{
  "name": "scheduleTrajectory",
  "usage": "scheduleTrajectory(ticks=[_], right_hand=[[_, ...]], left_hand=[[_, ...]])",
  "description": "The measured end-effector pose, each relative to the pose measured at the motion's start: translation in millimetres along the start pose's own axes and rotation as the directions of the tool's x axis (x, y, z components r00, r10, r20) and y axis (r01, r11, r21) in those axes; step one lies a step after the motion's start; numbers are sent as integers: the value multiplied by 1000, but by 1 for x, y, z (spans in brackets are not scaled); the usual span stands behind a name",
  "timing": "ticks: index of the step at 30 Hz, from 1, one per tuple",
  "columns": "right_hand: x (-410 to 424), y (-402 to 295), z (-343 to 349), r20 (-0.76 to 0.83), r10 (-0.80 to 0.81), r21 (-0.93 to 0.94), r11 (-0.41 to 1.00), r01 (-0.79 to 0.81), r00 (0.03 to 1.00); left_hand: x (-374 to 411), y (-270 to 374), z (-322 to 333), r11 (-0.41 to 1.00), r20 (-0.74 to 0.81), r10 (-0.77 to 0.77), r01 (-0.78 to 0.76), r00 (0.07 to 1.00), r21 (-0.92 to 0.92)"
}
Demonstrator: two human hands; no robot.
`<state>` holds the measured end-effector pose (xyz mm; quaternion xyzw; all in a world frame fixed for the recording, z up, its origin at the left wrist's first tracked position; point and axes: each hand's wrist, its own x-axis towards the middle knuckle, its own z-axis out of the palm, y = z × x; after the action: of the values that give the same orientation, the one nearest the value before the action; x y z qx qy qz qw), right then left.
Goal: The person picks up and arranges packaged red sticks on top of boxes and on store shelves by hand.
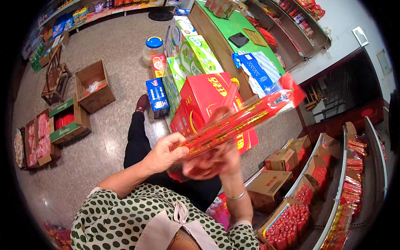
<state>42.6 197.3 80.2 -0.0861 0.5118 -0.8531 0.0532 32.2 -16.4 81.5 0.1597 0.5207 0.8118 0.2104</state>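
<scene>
My left hand (pixel 167 153) grips the near end of a long red packet (pixel 231 125) in clear plastic wrap, with gold print along it. The packet slants up to the right, and its far end shows loose, crumpled plastic. Behind it sticks up a shorter red piece with a yellow tip (pixel 232 89); its lower part is hidden. My right hand (pixel 214 161) is just below the packet, blurred by motion, and I cannot tell whether it holds anything. Just beyond the packet stands a large red carton (pixel 200 93) with gold writing.
Green-and-white drink cartons (pixel 198 57) are stacked against a green-topped counter (pixel 218 22) bearing a black phone (pixel 238 40). At right, shelves (pixel 301 184) hold boxes of red packets. On the left floor are open cardboard boxes (pixel 95 86) and a small wooden chair (pixel 56 75).
</scene>
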Motion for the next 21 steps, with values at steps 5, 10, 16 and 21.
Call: scheduleTrajectory(ticks=[5, 10, 16, 21], right_hand=[[1, -8, 0, 90, -113, -80, 989, 120, 989], [18, -38, -8, -216, -169, 152, 967, 204, 962], [-16, 11, 27, 118, 20, -406, 913, 30, 993], [-14, 17, 12, 285, -57, -794, 545, 269, 957]], left_hand=[[2, 4, -1, 967, -108, 182, -158, 977, 199], [-6, -1, 7, 989, -43, 80, -74, 996, 129], [1, 5, 2, 941, -64, 217, -192, 974, 279], [1, -6, 4, 953, -216, 250, -201, 944, 226]])
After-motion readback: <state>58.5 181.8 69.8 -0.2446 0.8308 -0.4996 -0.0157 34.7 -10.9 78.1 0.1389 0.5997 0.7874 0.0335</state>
